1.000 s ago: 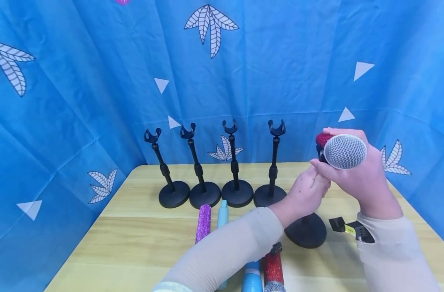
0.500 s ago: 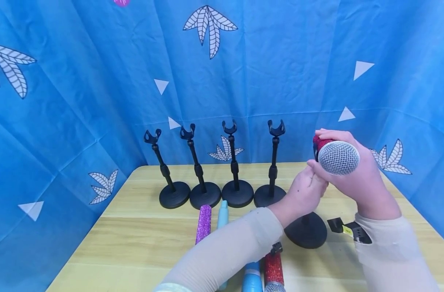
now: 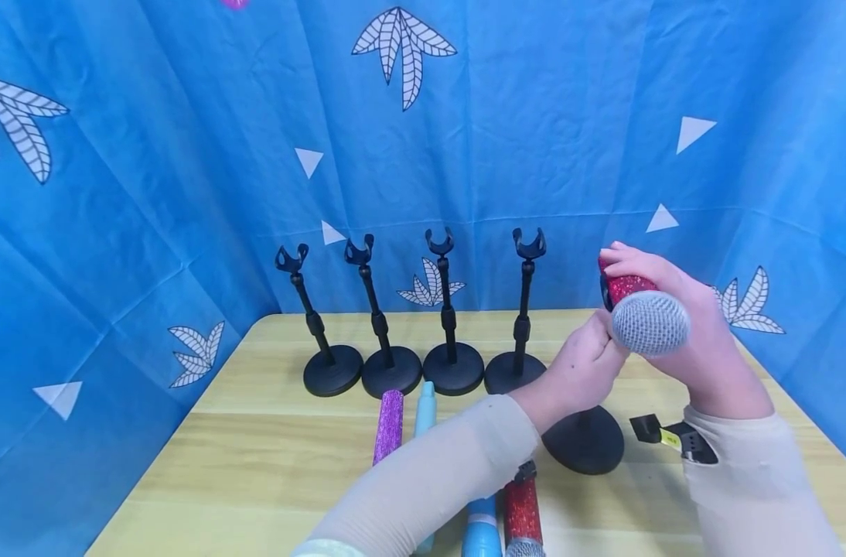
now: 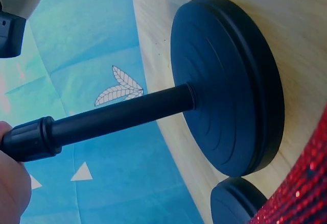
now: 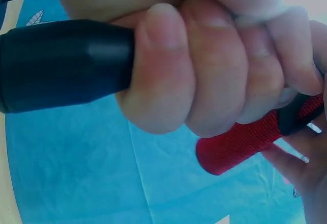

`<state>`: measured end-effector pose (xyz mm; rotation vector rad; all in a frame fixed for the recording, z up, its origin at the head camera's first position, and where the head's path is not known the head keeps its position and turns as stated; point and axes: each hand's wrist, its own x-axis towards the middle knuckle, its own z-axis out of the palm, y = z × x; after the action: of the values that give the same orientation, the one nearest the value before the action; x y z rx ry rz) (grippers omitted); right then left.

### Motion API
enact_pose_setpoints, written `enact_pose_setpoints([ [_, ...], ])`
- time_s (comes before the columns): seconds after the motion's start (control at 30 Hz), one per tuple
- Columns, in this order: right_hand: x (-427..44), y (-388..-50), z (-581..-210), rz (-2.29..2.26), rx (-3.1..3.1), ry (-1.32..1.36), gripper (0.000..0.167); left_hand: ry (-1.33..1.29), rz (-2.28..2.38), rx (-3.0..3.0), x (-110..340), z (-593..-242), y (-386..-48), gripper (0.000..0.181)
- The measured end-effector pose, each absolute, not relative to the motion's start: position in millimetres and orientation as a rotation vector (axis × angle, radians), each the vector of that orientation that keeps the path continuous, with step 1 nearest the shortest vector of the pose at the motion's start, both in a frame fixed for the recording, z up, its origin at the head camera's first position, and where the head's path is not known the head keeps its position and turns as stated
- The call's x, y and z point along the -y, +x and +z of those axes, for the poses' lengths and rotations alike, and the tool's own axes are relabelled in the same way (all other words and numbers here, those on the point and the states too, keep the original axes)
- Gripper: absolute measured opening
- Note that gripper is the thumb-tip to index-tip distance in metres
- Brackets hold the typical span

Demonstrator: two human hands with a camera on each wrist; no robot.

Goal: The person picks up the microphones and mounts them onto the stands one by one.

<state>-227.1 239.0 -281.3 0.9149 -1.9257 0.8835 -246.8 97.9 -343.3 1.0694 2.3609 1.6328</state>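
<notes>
At the right of the head view my left hand [image 3: 581, 363] grips the upper pole of a black microphone stand [image 3: 585, 441]. Its curled fingers [image 5: 158, 76] wrap the pole [image 5: 66, 66] in the right wrist view. My right hand [image 3: 704, 333] holds a red glittery microphone [image 3: 651, 322], its silver mesh head tilted down toward me. In the right wrist view, the red handle [image 5: 235, 145] lies in the stand's black clip [image 5: 295, 116], which is partly hidden by fingers. The stand's round base [image 4: 225, 86] shows in the left wrist view.
Several black stands with bare clips line the table's back, such as one at far left [image 3: 332, 371]. In front lie a purple microphone [image 3: 388, 425], a light-blue one [image 3: 425, 410], a blue one [image 3: 482, 534] and another red one [image 3: 523, 514], partly behind my left sleeve.
The microphone's mesh head has dipped lower, and more of its red handle shows beneath my right fingers. My left hand keeps nearly the same place on the stand.
</notes>
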Motion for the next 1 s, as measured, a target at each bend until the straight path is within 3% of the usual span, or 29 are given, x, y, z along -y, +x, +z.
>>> enact_pose_setpoints([
  [0.07, -235, -224, -279, 0.853, 1.889, 0.93, 0.049, 1.083, 1.63, -2.372, -99, -343, -247, 0.041],
  [0.13, -232, -220, -276, 0.816, 1.856, 0.941, 0.057, 1.104, 1.636, -2.375, -100, -344, -247, 0.044],
  [0.4, -235, -223, -279, 0.753, 1.839, 0.95, 0.054, 1.099, 1.627, -2.389, -102, -345, -247, 0.044],
  [0.7, -239, -237, -289, 0.762, 1.929, 0.926, 0.068, 1.061, 1.614, -2.435, -99, -344, -248, 0.038],
  [1.0, -236, -235, -290, 0.72, 1.875, 0.944, 0.039, 1.089, 1.615, -2.475, -98, -347, -247, 0.045],
])
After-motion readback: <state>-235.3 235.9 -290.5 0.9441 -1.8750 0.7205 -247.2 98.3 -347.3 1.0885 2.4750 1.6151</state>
